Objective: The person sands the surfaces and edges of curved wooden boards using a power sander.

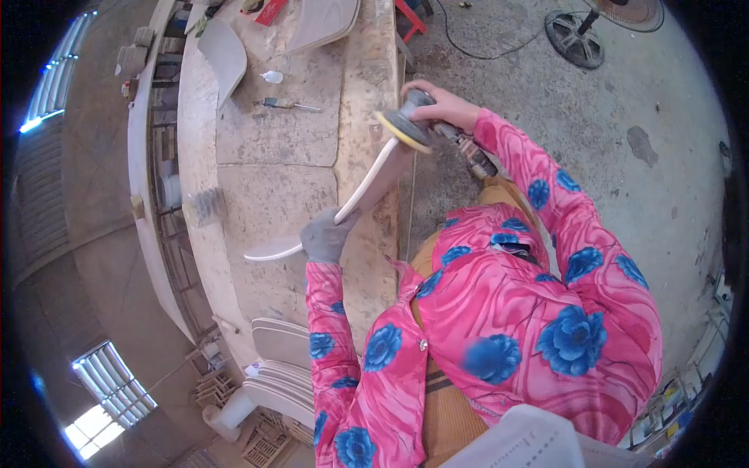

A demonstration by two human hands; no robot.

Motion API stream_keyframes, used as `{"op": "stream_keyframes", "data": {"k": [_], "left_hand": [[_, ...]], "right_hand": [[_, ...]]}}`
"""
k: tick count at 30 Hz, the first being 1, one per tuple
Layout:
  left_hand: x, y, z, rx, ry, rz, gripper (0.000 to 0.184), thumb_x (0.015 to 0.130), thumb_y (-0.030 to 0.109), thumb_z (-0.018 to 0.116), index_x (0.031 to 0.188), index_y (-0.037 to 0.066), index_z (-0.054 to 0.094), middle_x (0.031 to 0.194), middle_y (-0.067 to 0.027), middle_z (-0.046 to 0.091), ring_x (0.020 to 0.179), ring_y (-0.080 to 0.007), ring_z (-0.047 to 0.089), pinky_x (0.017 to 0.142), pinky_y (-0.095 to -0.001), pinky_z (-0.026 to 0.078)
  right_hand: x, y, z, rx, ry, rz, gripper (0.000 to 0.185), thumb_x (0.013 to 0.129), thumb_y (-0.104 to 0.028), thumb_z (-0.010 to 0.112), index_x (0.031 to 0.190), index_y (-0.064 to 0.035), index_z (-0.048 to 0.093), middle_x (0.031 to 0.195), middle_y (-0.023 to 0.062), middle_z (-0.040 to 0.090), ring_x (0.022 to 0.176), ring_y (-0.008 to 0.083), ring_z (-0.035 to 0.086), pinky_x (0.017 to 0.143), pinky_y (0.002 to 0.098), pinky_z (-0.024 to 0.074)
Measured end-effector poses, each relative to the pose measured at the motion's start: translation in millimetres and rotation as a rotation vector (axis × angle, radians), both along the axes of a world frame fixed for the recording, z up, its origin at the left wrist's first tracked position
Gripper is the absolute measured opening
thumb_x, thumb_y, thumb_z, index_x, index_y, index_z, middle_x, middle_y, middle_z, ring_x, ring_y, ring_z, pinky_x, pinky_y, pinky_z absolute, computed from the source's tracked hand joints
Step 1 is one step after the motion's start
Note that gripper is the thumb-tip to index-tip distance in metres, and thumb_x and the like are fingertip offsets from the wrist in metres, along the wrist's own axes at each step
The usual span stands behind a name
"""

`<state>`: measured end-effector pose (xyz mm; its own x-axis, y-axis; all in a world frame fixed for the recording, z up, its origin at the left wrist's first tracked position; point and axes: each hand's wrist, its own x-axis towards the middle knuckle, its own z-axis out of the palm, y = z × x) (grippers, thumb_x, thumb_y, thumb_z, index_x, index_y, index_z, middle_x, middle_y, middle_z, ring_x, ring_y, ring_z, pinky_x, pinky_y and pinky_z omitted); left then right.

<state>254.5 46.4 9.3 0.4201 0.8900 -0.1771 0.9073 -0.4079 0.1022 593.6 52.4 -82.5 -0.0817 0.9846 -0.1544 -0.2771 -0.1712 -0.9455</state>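
My left hand (326, 236), in a grey glove, is closed around a curved, pale-edged wooden panel (384, 178) held up over the workbench. The panel's lower end curls out to the left past the glove. My bare right hand (441, 107) grips a round orbital sander (406, 123) with a yellow-edged pad. The pad is at the panel's upper end and seems to touch its edge. A hose fitting (473, 156) trails from the sander toward my body.
The worn workbench (281, 144) carries a screwdriver-like tool (289, 104), a small white bottle (271, 76) and other curved panels (224, 56). A stack of panels (281, 374) stands at the near left. On the floor at right are a fan base (575, 40) and a cable (499, 56).
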Motion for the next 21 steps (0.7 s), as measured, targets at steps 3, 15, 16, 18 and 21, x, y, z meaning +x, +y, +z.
{"op": "stream_keyframes", "data": {"k": [3, 15, 16, 18, 21], "left_hand": [[1.3, 0.9, 1.2, 0.035, 0.017, -0.017, 0.038, 0.075, 0.053, 0.067, 0.083, 0.015, 0.071, 0.070, -0.0115, 0.065, 0.064, -0.0303, 0.063, 0.057, -0.0398, 0.047], [2.8, 2.9, 0.4, 0.049, 0.006, 0.005, 0.034, 0.073, 0.049, 0.069, 0.077, 0.016, 0.069, 0.067, -0.0111, 0.063, 0.060, -0.0306, 0.062, 0.054, -0.0398, 0.047], [-0.8, 2.8, -3.0, 0.051, 0.006, 0.001, 0.034, 0.073, 0.050, 0.069, 0.077, 0.016, 0.069, 0.067, -0.0111, 0.063, 0.060, -0.0305, 0.062, 0.054, -0.0398, 0.047], [-5.0, 3.6, -7.1, 0.059, 0.009, -0.004, 0.035, 0.073, 0.050, 0.069, 0.077, 0.016, 0.069, 0.067, -0.0111, 0.063, 0.060, -0.0305, 0.062, 0.054, -0.0398, 0.047], [-3.1, 2.9, -6.7, 0.070, -0.007, -0.001, 0.037, 0.073, 0.052, 0.068, 0.076, 0.015, 0.069, 0.068, -0.0112, 0.064, 0.061, -0.0305, 0.062, 0.055, -0.0401, 0.047]], "right_hand": [[-21.2, -19.5, 89.0, 0.397, -0.718, -0.183, 0.039, 0.072, -0.019, 0.068, 0.110, -0.0198, 0.058, 0.102, 0.0095, 0.055, 0.095, 0.0201, 0.058, 0.081, 0.0306, 0.0490], [-42.5, -30.7, 114.8, 0.280, -0.897, -0.209, 0.043, 0.071, -0.018, 0.068, 0.111, -0.0250, 0.058, 0.105, 0.0133, 0.051, 0.085, 0.0268, 0.060, 0.074, 0.0349, 0.0531], [-22.4, -14.8, 90.0, 0.269, -0.791, -0.190, 0.044, 0.070, -0.021, 0.069, 0.113, -0.0229, 0.057, 0.105, 0.0137, 0.053, 0.086, 0.0269, 0.060, 0.076, 0.0351, 0.0513], [-4.0, -2.7, 39.6, 0.261, -0.682, -0.174, 0.046, 0.070, -0.024, 0.069, 0.114, -0.0208, 0.056, 0.105, 0.0141, 0.055, 0.087, 0.0270, 0.060, 0.077, 0.0353, 0.0495], [-2.9, -5.4, -12.2, 0.063, -0.080, -0.081, 0.049, 0.071, -0.024, 0.070, 0.116, -0.0142, 0.054, 0.104, 0.0093, 0.056, 0.093, 0.0194, 0.056, 0.082, 0.0314, 0.0463]]}}
